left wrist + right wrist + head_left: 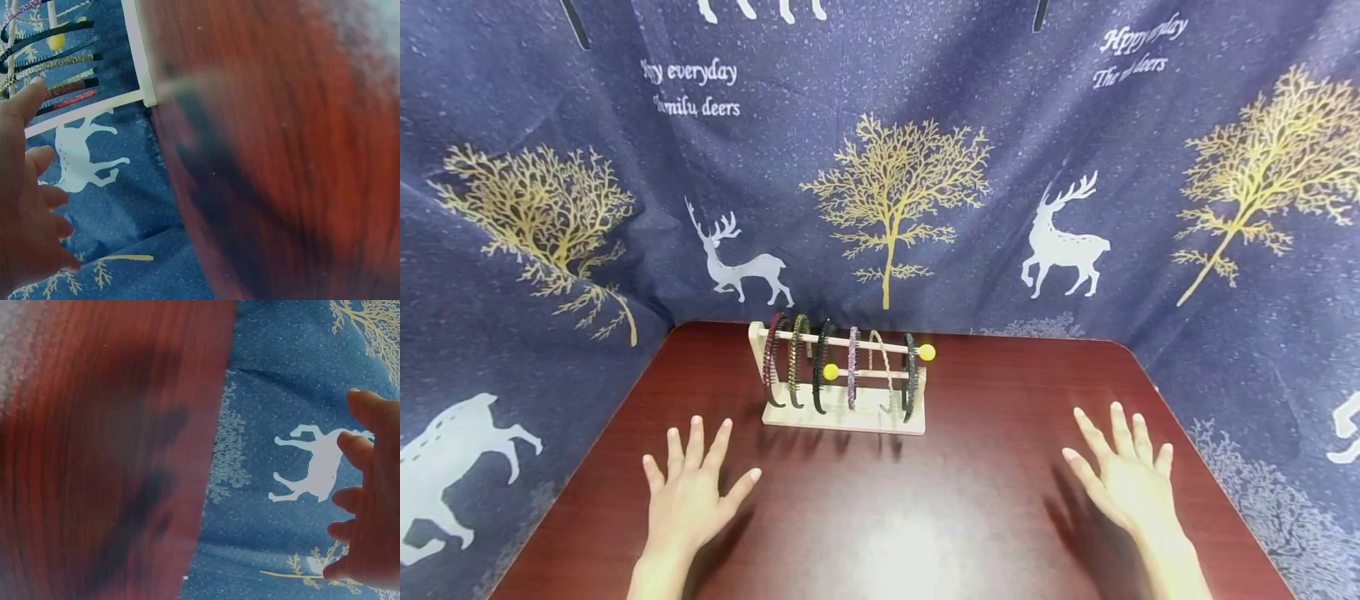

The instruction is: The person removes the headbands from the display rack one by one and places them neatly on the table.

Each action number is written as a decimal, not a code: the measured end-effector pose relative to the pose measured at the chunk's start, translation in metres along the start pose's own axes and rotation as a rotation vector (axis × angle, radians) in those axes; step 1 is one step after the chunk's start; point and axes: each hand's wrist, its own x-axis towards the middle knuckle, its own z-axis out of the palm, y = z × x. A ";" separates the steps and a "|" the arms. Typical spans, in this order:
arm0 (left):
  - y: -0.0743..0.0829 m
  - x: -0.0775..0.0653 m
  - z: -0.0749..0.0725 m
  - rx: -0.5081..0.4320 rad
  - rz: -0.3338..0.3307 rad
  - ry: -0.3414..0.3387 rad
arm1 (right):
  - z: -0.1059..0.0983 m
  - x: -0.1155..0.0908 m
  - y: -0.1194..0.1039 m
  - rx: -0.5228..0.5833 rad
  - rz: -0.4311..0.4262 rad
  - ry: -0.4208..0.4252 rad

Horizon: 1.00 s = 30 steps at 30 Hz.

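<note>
Palm down over the left part of the table, my left hand has its fingers spread and holds nothing. My right hand hovers likewise on the right side, fingers apart. Nearest to the left hand stands a pale wooden headband rack with two rods, tipped by yellow balls. Several headbands hang along it: a dark red one, a gold-and-black one, a black one, a purple glittery one, a beige braided one and a dark grey one.
The dark red-brown table carries the rack near its back edge. A blue cloth with white deer and gold trees hangs behind and along both sides. Each hand casts a shadow on the tabletop.
</note>
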 end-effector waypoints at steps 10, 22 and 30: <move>-0.004 -0.004 0.001 0.017 0.005 0.023 | -0.002 -0.004 -0.007 -0.004 -0.008 -0.009; -0.003 -0.003 0.000 0.039 0.015 0.019 | 0.003 -0.005 -0.017 0.009 -0.010 -0.009; -0.001 -0.003 -0.003 0.034 0.026 0.018 | 0.003 -0.006 -0.021 0.019 -0.003 -0.013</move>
